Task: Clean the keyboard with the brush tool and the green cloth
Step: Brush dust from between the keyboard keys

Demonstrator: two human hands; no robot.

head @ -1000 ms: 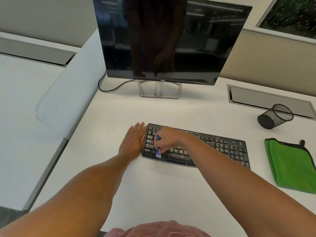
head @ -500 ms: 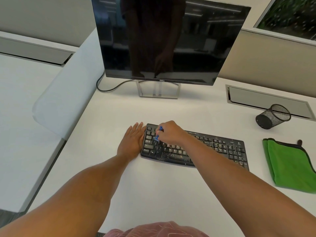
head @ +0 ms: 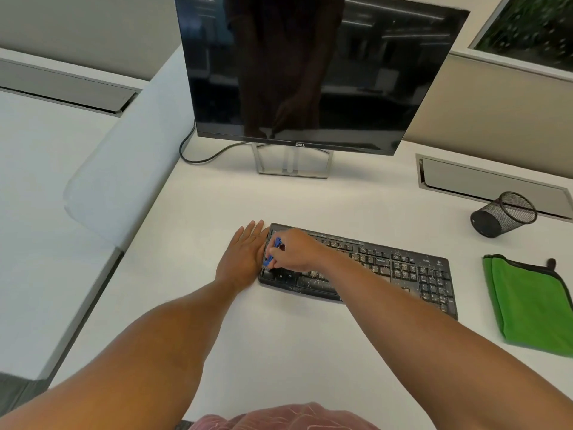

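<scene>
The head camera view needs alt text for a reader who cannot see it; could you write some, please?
A person's right hand holds a blue brush on the left end of a crumb-speckled black keyboard, while the left hand lies flat beside it. A green cloth lies to the right.

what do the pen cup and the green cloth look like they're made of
The pen cup, lying on its side, looks like black metal wire mesh: you can see through its gridded wall. The green cloth looks like soft microfibre, matte and folded, with a dark stitched edge; the exact fabric can't be told.
</scene>
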